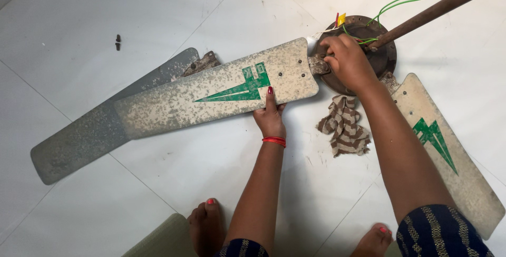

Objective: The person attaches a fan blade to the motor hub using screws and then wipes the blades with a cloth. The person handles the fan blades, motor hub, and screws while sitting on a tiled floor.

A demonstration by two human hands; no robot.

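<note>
The left hand (270, 116) grips the near edge of a speckled cream fan blade (211, 91), just right of its green arrow-shaped mark. The right hand (345, 59) closes around the blade's rusty bracket (318, 65) at the brown motor hub (382, 57); a striped cloth (345, 125) lies below it.

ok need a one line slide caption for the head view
Left hand steadies a dusty fan blade on the tiled floor while the right hand works at the rusty motor hub.

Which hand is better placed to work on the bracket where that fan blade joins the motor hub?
Probably the right hand: it rests on the bracket at the motor hub. The left hand is busy, gripping the cream fan blade's edge.
</note>
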